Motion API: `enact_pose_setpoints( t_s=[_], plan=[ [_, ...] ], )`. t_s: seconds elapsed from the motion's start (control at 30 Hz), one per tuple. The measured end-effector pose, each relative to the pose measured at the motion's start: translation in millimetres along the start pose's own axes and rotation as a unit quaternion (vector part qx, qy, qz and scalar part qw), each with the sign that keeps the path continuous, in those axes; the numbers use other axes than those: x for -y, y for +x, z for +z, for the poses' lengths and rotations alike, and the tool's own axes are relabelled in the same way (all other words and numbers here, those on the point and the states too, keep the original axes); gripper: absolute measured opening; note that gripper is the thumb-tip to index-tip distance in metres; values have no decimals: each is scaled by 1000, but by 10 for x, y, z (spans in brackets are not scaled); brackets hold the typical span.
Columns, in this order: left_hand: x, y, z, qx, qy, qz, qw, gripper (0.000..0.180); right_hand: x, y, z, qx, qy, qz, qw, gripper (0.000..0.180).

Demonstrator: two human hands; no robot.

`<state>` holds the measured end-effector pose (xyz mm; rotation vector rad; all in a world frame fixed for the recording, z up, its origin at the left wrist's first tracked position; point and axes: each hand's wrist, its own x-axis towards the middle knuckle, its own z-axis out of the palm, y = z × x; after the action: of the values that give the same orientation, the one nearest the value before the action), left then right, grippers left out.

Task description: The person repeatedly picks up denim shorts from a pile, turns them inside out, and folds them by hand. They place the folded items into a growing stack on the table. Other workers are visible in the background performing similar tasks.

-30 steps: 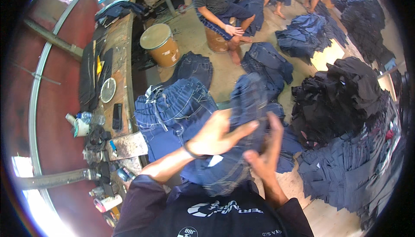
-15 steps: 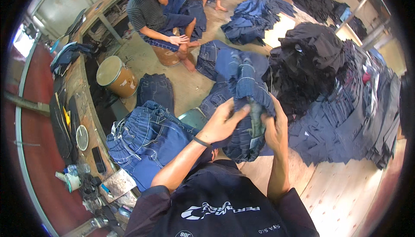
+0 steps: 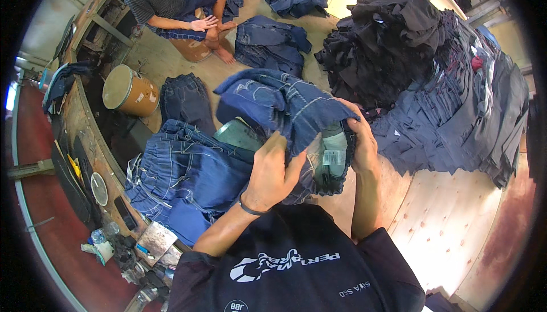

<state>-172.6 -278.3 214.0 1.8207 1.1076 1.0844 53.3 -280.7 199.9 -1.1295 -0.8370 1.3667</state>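
1. Held a blue denim garment (image 3: 307, 104) up between both hands, in front of the chest, folded over on itself, with a pale label (image 3: 334, 157) on green inner cloth beside the right palm.
2. Had the right hand (image 3: 364, 144) closed around the garment's right edge.
3. Had the left hand (image 3: 272, 178) half curled against the hanging fold, with fingertips partly hidden; could not tell the firmness of its grip.
4. Probably called for a steady right-hand anchor and a light left hand to open the fold smoothly; risked, by judgement, bunching the layers.
5. Had more denim garments (image 3: 188, 167) heaped just left of the left hand.
6. Showed pale wooden boards (image 3: 450, 221) right of the right forearm, with a grey-blue cloth stack (image 3: 444, 124) and black cloth heap (image 3: 382, 44) beyond the right hand.
7. Included, farther ahead and leftward of both hands, a brown drum (image 3: 131, 91), a seated person (image 3: 171, 13) and a worn wooden bench (image 3: 85, 124).
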Motion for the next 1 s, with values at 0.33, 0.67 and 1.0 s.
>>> enact_pose_setpoints(
  t_s=[0.33,0.67,1.0],
  plan=[
    [275,-28,355,-45,-150,-25,987,55,-250,-25,-29,-138,11,57,989,65],
    [422,197,-907,-72,-206,-257,941,46,832,873,-1311,-234,-390,-66,888,67],
    [420,-634,-1660,-263,-81,-264,924,52,-449,1865,-1089,-68,-551,-231,799,33]
  ],
)
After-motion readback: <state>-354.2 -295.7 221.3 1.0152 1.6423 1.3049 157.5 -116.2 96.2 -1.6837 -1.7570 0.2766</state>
